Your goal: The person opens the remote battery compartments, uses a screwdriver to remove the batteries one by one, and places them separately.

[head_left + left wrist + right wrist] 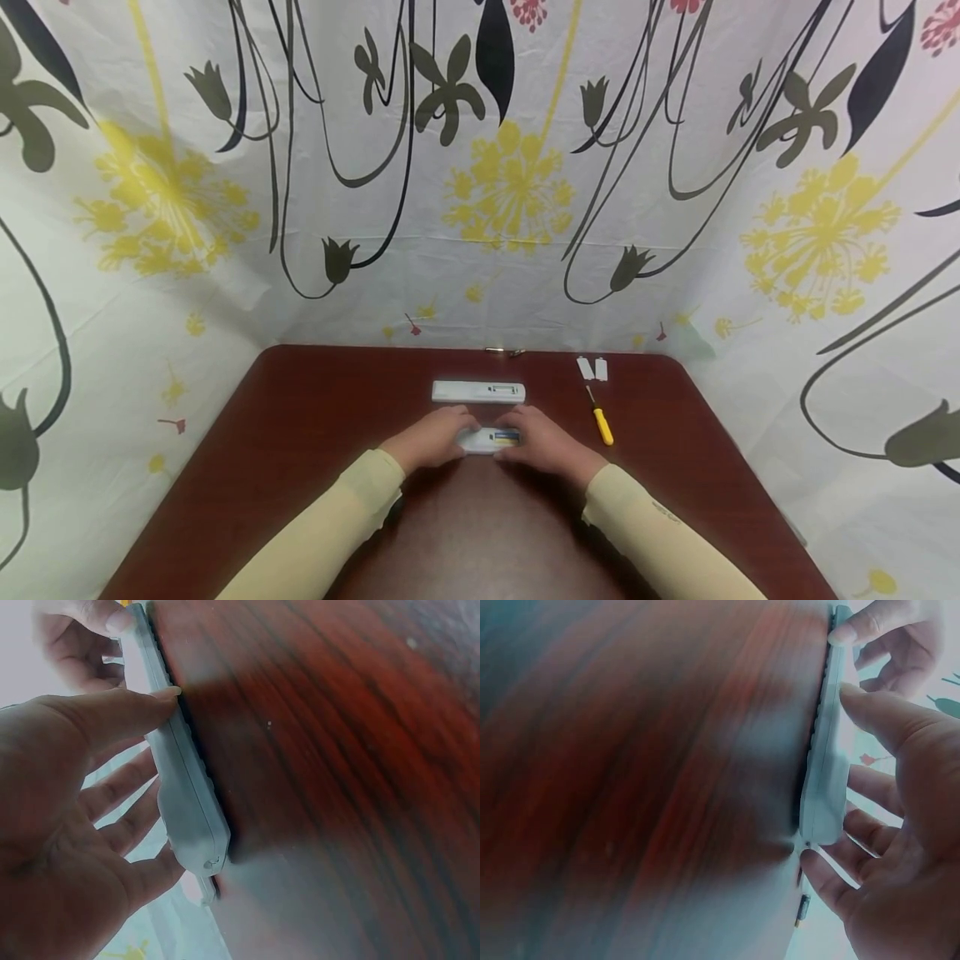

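Observation:
A white remote control [477, 442] lies face down on the table between both hands, its battery compartment uncovered at the right end with batteries [507, 437] inside. My left hand [437, 437] holds its left end, thumb along the near edge and fingers on the far side. At the right end, my right hand [542, 445] grips it the same way. The left wrist view shows the remote's rounded end [193, 832] close over the table, buttons downward. Just beyond the hands lies a second white remote control [468, 392], its compartment uncovered too.
To the right lies a screwdriver [602, 425] with a yellow handle. Two small white battery covers [585, 368] sit behind it. Loose batteries [495, 350] are near the table's back edge. A patterned curtain [420, 217] surrounds the dark red table [337, 392].

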Demonstrator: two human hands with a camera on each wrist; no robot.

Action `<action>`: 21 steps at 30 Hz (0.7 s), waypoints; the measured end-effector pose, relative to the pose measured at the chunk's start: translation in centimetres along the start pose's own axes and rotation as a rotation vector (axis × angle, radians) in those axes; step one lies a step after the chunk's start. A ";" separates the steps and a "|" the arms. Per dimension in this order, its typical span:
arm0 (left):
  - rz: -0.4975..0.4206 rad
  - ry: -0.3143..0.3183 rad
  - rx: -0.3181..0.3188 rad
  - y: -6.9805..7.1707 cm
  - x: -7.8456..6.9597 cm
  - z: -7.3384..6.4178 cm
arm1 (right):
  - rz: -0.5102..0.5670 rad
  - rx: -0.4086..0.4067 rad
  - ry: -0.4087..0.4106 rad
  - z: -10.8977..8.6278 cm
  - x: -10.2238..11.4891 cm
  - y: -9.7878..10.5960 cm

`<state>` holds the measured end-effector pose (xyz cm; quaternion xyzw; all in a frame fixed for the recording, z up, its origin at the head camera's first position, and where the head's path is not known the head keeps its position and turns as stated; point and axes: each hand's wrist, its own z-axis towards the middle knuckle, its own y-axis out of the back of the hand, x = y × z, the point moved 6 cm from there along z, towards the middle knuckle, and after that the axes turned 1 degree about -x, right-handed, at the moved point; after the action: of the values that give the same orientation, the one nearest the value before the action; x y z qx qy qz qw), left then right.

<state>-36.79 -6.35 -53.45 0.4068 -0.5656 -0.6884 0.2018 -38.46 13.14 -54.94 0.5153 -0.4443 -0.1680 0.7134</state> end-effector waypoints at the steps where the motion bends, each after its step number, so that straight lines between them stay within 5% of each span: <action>1: 0.002 -0.005 -0.002 0.0 0.0 0.0 | 0.006 -0.008 0.002 -0.1 -0.1 0.2; 21: -0.003 -0.007 0.006 0.1 0.0 -0.1 | -0.121 -0.261 -0.321 -3.1 -5.6 6.5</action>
<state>-36.73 -6.40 -53.39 0.4058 -0.5677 -0.6884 0.1979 -40.44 21.57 -52.01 0.4109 -0.4951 -0.3464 0.6827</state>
